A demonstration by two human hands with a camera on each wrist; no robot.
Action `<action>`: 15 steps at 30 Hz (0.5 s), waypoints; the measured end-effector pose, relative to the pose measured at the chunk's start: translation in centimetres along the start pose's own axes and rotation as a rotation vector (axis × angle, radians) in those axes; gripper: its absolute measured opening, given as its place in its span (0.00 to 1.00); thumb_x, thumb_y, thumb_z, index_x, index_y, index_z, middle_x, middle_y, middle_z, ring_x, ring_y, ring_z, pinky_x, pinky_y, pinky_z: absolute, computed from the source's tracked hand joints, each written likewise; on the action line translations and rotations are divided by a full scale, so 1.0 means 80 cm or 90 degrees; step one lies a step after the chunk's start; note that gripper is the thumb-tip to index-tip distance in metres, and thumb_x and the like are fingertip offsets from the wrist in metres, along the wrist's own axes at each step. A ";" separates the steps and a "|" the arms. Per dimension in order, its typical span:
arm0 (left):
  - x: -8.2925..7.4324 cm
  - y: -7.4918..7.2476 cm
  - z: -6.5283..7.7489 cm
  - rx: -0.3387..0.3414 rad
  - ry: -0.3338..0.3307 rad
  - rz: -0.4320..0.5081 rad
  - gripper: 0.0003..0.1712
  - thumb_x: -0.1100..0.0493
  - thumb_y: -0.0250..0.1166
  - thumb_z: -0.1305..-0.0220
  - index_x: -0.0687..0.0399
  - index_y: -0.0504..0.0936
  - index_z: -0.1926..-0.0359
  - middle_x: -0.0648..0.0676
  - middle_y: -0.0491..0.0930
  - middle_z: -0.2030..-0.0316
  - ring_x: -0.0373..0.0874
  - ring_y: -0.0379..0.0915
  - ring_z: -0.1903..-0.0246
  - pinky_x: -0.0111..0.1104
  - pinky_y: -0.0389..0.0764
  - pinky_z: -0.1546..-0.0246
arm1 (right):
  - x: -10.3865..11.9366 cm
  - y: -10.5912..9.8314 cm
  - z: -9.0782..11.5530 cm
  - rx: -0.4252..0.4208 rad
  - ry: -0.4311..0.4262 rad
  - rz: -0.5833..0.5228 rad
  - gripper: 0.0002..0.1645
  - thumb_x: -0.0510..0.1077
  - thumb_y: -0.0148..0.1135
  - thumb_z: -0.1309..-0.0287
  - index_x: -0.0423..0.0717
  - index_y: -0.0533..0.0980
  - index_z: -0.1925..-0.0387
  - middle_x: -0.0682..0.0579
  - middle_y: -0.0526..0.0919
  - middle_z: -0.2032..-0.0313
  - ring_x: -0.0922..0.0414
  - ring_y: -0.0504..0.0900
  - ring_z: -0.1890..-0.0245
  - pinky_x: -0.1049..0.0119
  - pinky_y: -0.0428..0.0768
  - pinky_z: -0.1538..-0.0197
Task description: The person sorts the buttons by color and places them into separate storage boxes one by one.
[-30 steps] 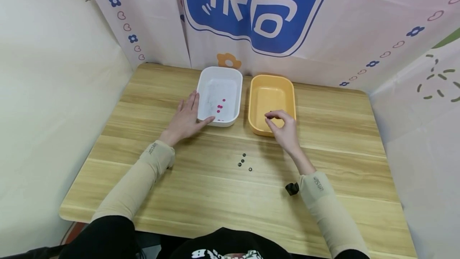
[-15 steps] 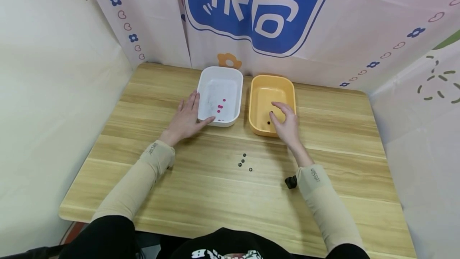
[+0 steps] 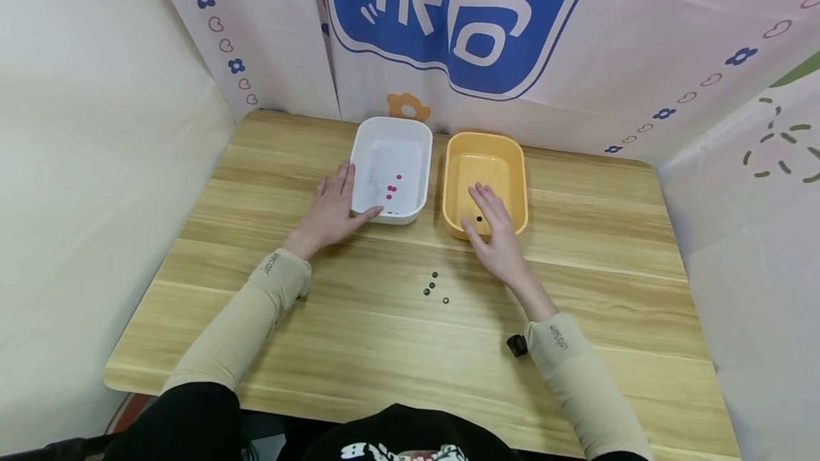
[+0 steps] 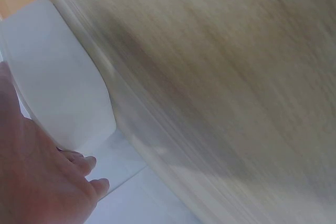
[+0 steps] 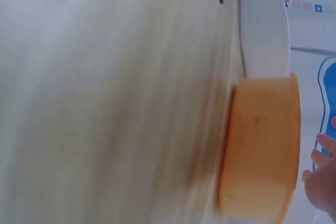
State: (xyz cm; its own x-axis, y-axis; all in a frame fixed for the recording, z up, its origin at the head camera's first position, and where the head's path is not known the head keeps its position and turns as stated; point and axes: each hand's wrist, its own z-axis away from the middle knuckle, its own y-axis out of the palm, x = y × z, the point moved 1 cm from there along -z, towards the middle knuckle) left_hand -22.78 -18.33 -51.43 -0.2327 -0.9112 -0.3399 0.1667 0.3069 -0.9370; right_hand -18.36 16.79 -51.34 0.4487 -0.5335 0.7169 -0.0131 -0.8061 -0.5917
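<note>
My left hand (image 3: 329, 212) rests spread along the left side and near corner of the white bin (image 3: 392, 137), its thumb along the near rim. Several small pinkish-red discs (image 3: 392, 189) lie in that bin. Over the near part of the yellow bin (image 3: 485, 144) hovers my right hand (image 3: 498, 237), its fingers extended and holding nothing. Between its thumb and fingers a small black bead (image 3: 479, 219) shows on the bin's floor. Several small dark ring-like beads (image 3: 432, 285) lie on the wooden table in front of the bins.
Both bins stand side by side at the back of the wooden table (image 3: 359, 354), close to a printed cloth backdrop (image 3: 544, 112). White cloth walls flank the table. A small black device (image 3: 517, 346) sits at the right wrist.
My right hand has let go of a dark bead into the yellow bin, spread its fingers and moved slightly back and left. My left hand stays on the white bin.
</note>
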 end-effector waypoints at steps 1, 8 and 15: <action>0.001 0.001 0.000 0.000 0.001 0.000 0.68 0.20 0.48 0.22 0.66 0.30 0.12 0.65 0.30 0.10 0.62 0.31 0.10 0.61 0.37 0.09 | 0.002 0.003 0.003 0.001 -0.007 -0.001 0.37 0.42 0.64 0.22 0.39 0.67 0.18 0.33 0.65 0.18 0.36 0.58 0.13 0.33 0.50 0.10; 0.003 0.003 0.003 0.003 0.002 -0.002 0.68 0.20 0.48 0.22 0.66 0.30 0.12 0.65 0.30 0.10 0.62 0.30 0.09 0.61 0.37 0.10 | 0.020 0.021 0.027 -0.038 -0.082 0.006 0.24 0.33 0.72 0.32 0.32 0.82 0.36 0.34 0.85 0.38 0.37 0.81 0.34 0.43 0.78 0.24; 0.005 0.005 0.000 -0.004 0.005 -0.001 0.69 0.17 0.45 0.23 0.64 0.29 0.12 0.64 0.30 0.10 0.62 0.31 0.09 0.61 0.37 0.09 | 0.036 0.031 0.040 0.011 -0.166 0.089 0.15 0.30 0.76 0.41 0.32 0.87 0.51 0.37 0.90 0.50 0.39 0.87 0.45 0.36 0.75 0.22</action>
State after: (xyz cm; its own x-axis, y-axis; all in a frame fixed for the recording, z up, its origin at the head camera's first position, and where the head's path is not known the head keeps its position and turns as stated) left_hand -22.78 -18.54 -51.92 -0.2411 -0.9094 -0.3389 0.1596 0.3073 -0.9381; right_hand -14.20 14.09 -51.91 0.6581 -0.5538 0.5102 -0.0775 -0.7237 -0.6857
